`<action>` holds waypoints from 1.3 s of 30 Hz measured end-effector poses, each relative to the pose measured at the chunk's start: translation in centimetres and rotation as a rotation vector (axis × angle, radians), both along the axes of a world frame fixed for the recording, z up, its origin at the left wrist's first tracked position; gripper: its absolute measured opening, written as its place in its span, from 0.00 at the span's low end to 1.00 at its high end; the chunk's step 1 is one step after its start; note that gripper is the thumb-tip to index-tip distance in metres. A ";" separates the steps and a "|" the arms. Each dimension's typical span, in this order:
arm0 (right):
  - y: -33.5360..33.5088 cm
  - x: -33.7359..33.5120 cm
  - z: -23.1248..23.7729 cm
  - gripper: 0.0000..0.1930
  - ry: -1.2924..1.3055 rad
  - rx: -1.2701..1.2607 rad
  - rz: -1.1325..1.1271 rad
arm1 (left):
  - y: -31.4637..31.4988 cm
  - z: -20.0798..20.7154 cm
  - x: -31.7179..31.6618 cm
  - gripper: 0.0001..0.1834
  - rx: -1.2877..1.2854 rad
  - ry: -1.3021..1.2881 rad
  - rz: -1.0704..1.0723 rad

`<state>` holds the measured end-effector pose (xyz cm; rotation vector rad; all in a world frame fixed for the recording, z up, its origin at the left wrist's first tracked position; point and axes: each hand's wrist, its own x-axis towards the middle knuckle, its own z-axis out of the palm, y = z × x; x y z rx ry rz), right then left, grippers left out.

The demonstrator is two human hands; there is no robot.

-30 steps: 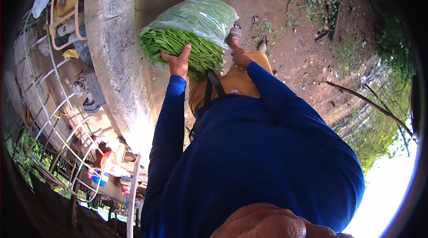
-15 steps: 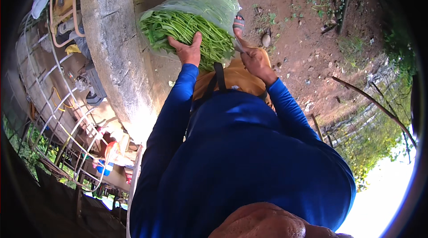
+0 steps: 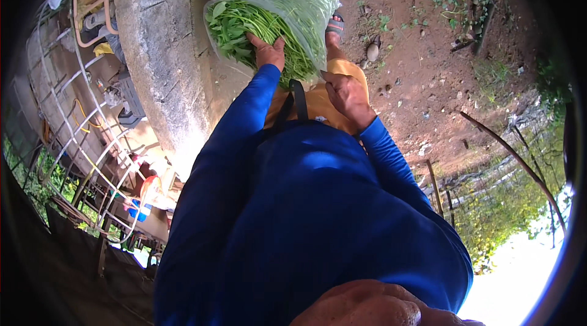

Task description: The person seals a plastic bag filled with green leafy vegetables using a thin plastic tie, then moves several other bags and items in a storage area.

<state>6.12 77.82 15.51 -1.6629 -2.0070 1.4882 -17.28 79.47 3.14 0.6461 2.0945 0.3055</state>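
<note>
A clear plastic bag (image 3: 312, 2) lies on its side in front of me, packed with leafy green stems (image 3: 260, 19) whose leaves and ends show at its mouth. My left hand (image 3: 269, 54) presses against the greens at the mouth, thumb and fingers spread apart; the fingertips are partly lost among the stems. On the near right side, my right hand (image 3: 347, 95) is closed on the rim of the bag, pulled toward me. The bag's far end stands beyond both hands.
My sandalled foot (image 3: 334, 25) stands just right of the bag. A concrete ledge (image 3: 160, 51) runs along the left, with a metal wire frame (image 3: 73, 94) beyond it. Brown soil with stones (image 3: 372, 52) and small plants spreads right. A thin branch (image 3: 513, 149) slants at far right.
The bag sits slightly farther up and right in view. My left hand has moved deeper among the greens; my right hand keeps its grip on the rim, slightly lower in view.
</note>
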 end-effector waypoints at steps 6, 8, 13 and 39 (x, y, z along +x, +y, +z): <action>-0.3 2.5 -3.2 0.16 0.209 -0.300 -0.265 | 0.6 2.0 -0.8 0.64 0.156 0.009 0.115; 0.4 2.5 -2.1 0.16 0.264 -0.376 -0.299 | -0.6 3.6 -1.5 0.61 0.224 0.073 0.145; 0.9 4.4 -3.0 0.17 0.229 -0.291 -0.278 | -6.5 3.9 -4.3 0.51 0.339 0.008 0.525; 7.0 2.2 -4.0 0.17 0.033 -0.446 -0.327 | -5.7 -2.0 -7.9 0.15 0.451 -0.413 1.089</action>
